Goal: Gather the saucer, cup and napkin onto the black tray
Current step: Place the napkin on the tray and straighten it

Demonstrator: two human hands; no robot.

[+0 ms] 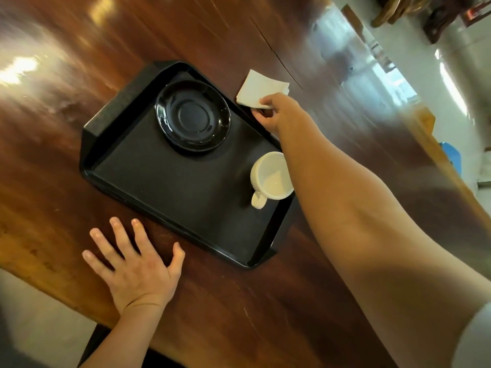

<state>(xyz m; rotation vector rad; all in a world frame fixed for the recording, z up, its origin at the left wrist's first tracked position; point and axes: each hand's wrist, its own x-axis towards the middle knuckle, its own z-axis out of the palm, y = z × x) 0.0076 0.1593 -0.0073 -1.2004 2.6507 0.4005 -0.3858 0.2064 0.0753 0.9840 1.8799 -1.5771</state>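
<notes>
The black tray (148, 181) lies on the wooden table. A black saucer (193, 115) rests in the tray's far part. A white cup (271, 177) stands upright in the tray's right corner, handle toward me, partly hidden by my right forearm. A folded white napkin (259, 87) lies on the table just beyond the tray's right rim. My right hand (279, 112) pinches the napkin's near edge between thumb and fingers. My left hand (135, 264) lies flat on the table with fingers spread, just in front of the tray's near rim.
The dark polished wooden table (265, 301) extends all around the tray; its near edge runs at lower left, its far edge at upper right. Pale floor (39, 314) lies below. Wooden furniture (398, 9) stands at top right.
</notes>
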